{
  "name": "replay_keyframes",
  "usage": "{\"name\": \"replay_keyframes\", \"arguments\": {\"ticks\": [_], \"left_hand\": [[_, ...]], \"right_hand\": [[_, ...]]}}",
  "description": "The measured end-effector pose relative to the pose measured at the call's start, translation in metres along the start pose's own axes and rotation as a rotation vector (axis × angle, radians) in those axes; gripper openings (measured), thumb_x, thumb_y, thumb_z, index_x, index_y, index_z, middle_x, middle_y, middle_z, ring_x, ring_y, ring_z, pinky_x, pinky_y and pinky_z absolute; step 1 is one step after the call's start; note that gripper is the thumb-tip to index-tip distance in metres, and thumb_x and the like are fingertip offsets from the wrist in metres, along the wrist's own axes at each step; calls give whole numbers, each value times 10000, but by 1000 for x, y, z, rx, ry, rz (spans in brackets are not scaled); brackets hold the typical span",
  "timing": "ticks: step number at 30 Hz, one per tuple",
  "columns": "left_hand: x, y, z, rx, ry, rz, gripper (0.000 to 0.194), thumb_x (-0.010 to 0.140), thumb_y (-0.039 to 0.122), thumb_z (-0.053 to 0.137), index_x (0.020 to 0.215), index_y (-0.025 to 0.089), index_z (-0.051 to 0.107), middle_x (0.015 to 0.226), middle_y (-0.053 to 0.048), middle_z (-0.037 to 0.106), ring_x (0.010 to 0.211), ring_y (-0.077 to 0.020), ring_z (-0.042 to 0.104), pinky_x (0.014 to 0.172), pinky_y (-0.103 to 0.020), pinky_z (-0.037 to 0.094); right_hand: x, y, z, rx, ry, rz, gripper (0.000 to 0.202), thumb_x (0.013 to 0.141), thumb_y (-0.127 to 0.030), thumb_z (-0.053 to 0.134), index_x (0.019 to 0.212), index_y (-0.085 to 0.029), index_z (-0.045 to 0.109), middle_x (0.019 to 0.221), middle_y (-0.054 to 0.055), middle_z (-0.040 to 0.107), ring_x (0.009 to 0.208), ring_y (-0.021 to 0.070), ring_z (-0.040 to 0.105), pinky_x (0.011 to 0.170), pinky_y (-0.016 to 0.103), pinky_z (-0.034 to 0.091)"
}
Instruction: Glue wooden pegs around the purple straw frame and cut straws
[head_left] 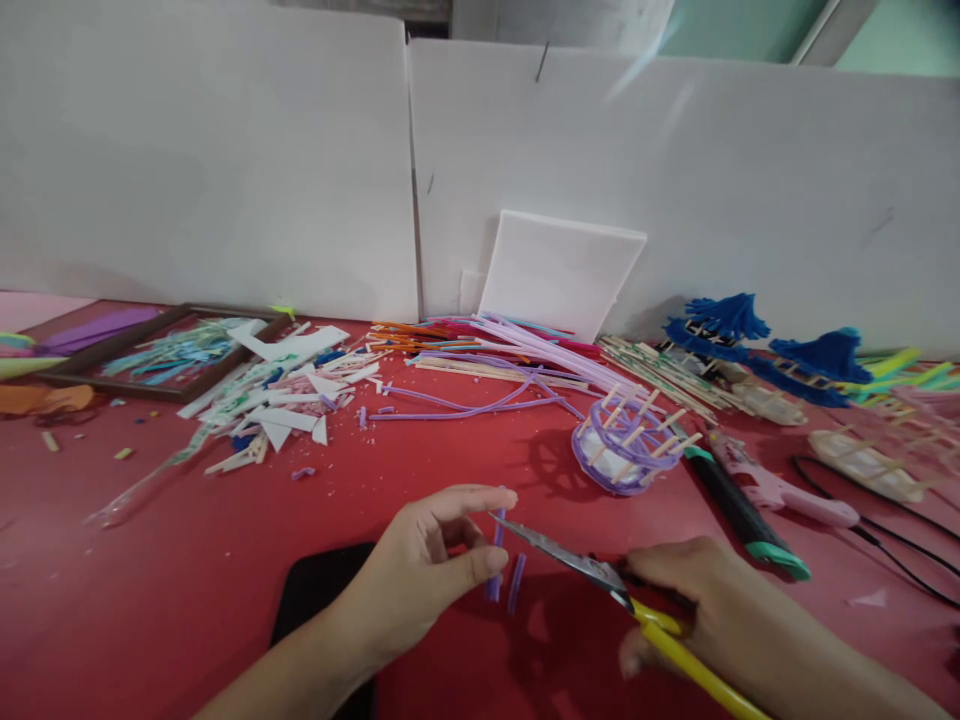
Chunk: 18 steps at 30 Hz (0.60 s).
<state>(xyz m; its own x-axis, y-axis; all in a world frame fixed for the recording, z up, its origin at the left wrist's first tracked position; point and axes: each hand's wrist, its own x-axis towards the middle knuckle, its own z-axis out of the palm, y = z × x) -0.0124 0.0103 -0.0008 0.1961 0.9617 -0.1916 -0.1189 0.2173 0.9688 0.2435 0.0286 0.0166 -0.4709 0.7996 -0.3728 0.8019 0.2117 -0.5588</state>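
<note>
Between the thumb and fingers of my left hand [420,560] is a short purple pipe cleaner piece [493,588], held upright. My right hand [697,590] is wrapped round the yellow handle of a pair of scissors [574,565]. Their blade tips reach the upper part of the held piece; whether they touch it I cannot tell. Just right of my left thumb, another short purple piece [516,584] lies on the red table. Beyond my hands stands a small round basket of purple pipe cleaners and wooden sticks [630,445].
A black phone-like slab [319,580] lies partly under my left wrist. To the right are a black-and-green tool handle [750,515] and a pink glue gun [795,497] with a cord. White scraps [289,400] and purple pipe cleaners [555,350] lie before white boards [637,150].
</note>
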Motion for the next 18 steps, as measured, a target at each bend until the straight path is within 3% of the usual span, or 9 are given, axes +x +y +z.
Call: {"name": "replay_keyframes", "arguments": {"ticks": [3, 6, 10, 15, 18], "left_hand": [[1, -1, -1, 30, 37, -36, 424, 681, 241, 765, 1095, 209, 679, 685, 30, 600, 626, -104, 526, 637, -239, 428], [3, 0, -3, 93, 105, -89, 533, 689, 277, 749, 1195, 177, 612, 618, 40, 598, 607, -126, 553, 622, -254, 418], [3, 4, -3, 176, 140, -151, 578, 719, 287, 711, 1262, 174, 547, 596, 46, 609, 603, -144, 583, 605, -257, 417], [4, 4, -2, 209, 122, -176, 589, 729, 304, 701, 1276, 176, 524, 644, 21, 654, 628, -158, 607, 610, -262, 409], [5, 3, -2, 184, 121, -190, 611, 727, 297, 699, 1290, 166, 500, 707, -5, 681, 658, -159, 609, 632, -265, 404]], "right_hand": [[3, 3, 0, -48, 43, -26, 335, 703, -501, 717, 652, -181, 634, 616, -21, 643, 549, 129, 516, 480, 210, 299], [6, 8, -2, -154, 165, -16, 408, 752, -558, 638, 631, -175, 570, 595, -2, 609, 539, 135, 495, 481, 221, 303], [11, 15, -1, -292, 284, 107, 433, 755, -616, 578, 652, -197, 535, 575, 22, 600, 526, 177, 533, 488, 256, 299], [15, 21, 9, -362, 309, 200, 346, 806, -553, 523, 732, -216, 550, 654, 62, 671, 596, 261, 626, 517, 300, 303], [14, 19, 14, -331, 337, 169, 249, 839, -450, 505, 871, -216, 585, 725, 66, 688, 676, 284, 658, 567, 325, 372]]}}
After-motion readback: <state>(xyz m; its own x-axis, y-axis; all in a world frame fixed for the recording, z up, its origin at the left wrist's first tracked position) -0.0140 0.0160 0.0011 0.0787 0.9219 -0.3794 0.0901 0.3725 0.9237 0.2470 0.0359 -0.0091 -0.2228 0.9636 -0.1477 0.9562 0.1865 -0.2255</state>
